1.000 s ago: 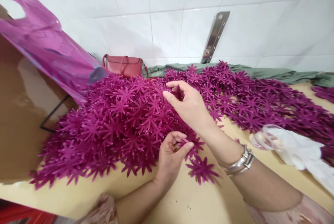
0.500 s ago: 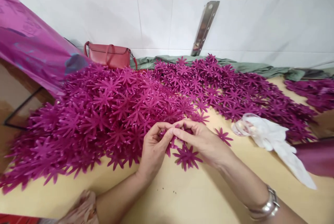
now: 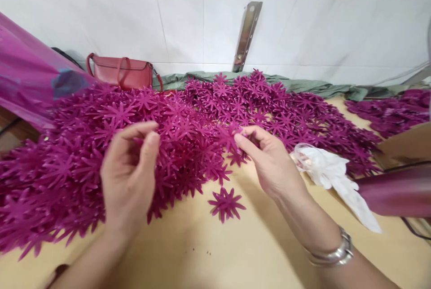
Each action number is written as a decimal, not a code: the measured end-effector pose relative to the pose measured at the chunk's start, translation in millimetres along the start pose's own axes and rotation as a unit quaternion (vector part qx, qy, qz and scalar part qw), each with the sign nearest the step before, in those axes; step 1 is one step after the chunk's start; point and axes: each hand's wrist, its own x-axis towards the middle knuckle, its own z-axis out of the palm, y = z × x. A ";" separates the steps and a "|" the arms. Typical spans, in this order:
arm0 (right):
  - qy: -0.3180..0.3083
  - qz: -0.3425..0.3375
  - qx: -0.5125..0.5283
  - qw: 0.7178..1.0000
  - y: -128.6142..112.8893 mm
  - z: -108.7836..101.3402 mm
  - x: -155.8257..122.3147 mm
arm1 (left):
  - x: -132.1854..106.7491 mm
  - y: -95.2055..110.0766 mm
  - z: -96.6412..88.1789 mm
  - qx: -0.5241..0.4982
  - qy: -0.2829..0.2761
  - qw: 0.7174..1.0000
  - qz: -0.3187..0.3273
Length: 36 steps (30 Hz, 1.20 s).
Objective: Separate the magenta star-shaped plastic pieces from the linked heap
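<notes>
My right hand pinches a magenta star-shaped flower piece between thumb and fingers, at the edge of the pile. On the left, my left hand is raised over the big heap of magenta flower pieces. Its fingers are curled, the thumb and forefinger slightly apart, and nothing shows between them. A separate flower piece lies flat on the tan table between the two hands.
Along the white tiled wall lie a red handbag and green cloth. A metal bracket is upright against the tiles. White crumpled plastic lies on the right, near a purple object. Pink sheeting hangs at far left.
My hands, together before, have parted: the left moved left over the heap, the right rose slightly with a flower piece in it. The view has shifted to the right.
</notes>
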 end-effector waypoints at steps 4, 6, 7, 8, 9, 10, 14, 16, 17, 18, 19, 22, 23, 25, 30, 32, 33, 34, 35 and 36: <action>-0.040 -0.023 -0.034 0.998 -13.8 30.8 16.2 | 36.5 -1.0 -18.5 0.235 -0.033 0.954 0.185; -0.039 -0.006 -0.027 0.999 -10.3 33.3 18.4 | 31.4 2.1 -20.4 0.245 -0.034 0.949 0.195; -0.038 0.002 -0.018 0.999 -5.7 29.8 17.4 | 22.9 4.0 -19.2 0.229 -0.040 0.951 0.204; -0.040 0.009 -0.008 0.999 0.4 23.8 15.0 | 11.5 5.8 -16.4 0.201 -0.054 0.955 0.213; -0.049 0.017 0.004 0.999 7.2 16.3 11.7 | -1.9 6.9 -12.3 0.168 -0.089 0.958 0.216; -0.063 0.025 0.018 0.998 13.9 8.3 7.8 | -15.9 7.3 -6.9 0.137 -0.139 0.959 0.203; -0.068 0.069 0.026 0.995 31.1 -11.8 -7.1 | -61.9 -0.4 19.5 -0.034 -0.302 0.951 0.062; -0.075 0.094 0.063 0.991 34.7 -10.6 -11.5 | -72.7 -8.3 29.6 -0.103 -0.309 0.945 -0.035; -0.081 0.101 0.083 0.988 36.3 -8.2 -12.8 | -75.2 -12.6 32.9 -0.129 -0.305 0.941 -0.071; -0.089 0.103 0.095 0.986 38.2 -5.3 -13.6 | -76.5 -17.1 35.0 -0.150 -0.298 0.937 -0.105; -0.096 0.100 0.097 0.986 40.4 -2.4 -14.2 | -77.0 -21.6 36.1 -0.168 -0.293 0.932 -0.132; -0.106 0.084 0.062 0.989 46.7 4.0 -16.2 | -77.6 -32.7 36.2 -0.216 -0.287 0.913 -0.193; -0.106 0.081 0.045 0.990 48.1 5.4 -17.4 | -78.1 -35.0 36.2 -0.229 -0.290 0.905 -0.209; -0.108 0.075 0.016 0.991 49.2 7.6 -20.5 | -79.2 -37.3 37.2 -0.251 -0.297 0.890 -0.238; -0.149 0.084 0.011 0.985 46.2 13.2 -28.0 | -77.9 -35.6 43.7 -0.294 -0.284 0.866 -0.288; -0.158 0.080 0.009 0.984 44.7 14.5 -29.3 | -75.5 -36.2 45.0 -0.291 -0.277 0.867 -0.295; -0.161 0.078 0.009 0.984 43.9 14.4 -29.5 | -74.4 -37.1 45.1 -0.286 -0.277 0.868 -0.295; -0.167 0.079 0.012 0.983 43.0 13.9 -29.5 | -73.4 -38.3 45.0 -0.280 -0.279 0.870 -0.294; -0.176 0.084 0.019 0.981 42.0 12.8 -29.4 | -72.6 -39.5 44.8 -0.273 -0.278 0.874 -0.291; -0.187 0.091 0.028 0.978 41.0 11.1 -29.1 | -71.9 -40.5 44.6 -0.265 -0.274 0.878 -0.289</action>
